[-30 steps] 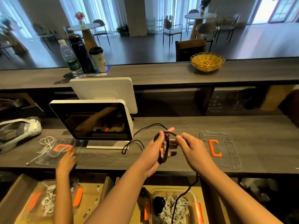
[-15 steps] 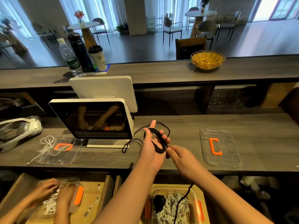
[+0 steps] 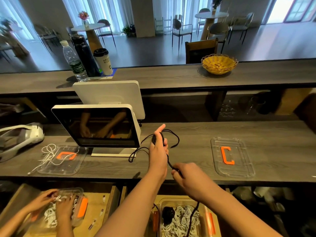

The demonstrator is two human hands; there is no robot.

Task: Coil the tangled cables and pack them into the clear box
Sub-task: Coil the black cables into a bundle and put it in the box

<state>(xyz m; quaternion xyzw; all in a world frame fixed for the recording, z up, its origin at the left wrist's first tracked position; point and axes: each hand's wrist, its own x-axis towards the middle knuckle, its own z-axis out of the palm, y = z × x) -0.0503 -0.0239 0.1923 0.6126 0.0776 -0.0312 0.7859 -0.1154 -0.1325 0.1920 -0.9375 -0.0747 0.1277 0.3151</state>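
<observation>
My left hand (image 3: 158, 151) is raised over the grey counter and holds a coil of black cable (image 3: 176, 140) wound around it, thumb pointing up. One strand runs down and right to my right hand (image 3: 187, 175), which pinches it near the counter's front edge. From there the cable drops into the clear box (image 3: 207, 218) below, which holds white coiled cables and a black bundle. Loose black loops lie on the counter beside my left hand.
The box's clear lid (image 3: 239, 168) with an orange handle lies to the right. A white screen terminal (image 3: 100, 127) stands at left, with another clear lid (image 3: 56, 170) and a white cable in front. Another person's hands (image 3: 56, 200) work in a second box at lower left.
My right hand has pulled the cable strand down and to the right, towards the counter edge. My left hand has turned so its back faces me. The other person's hands reached deeper into their box.
</observation>
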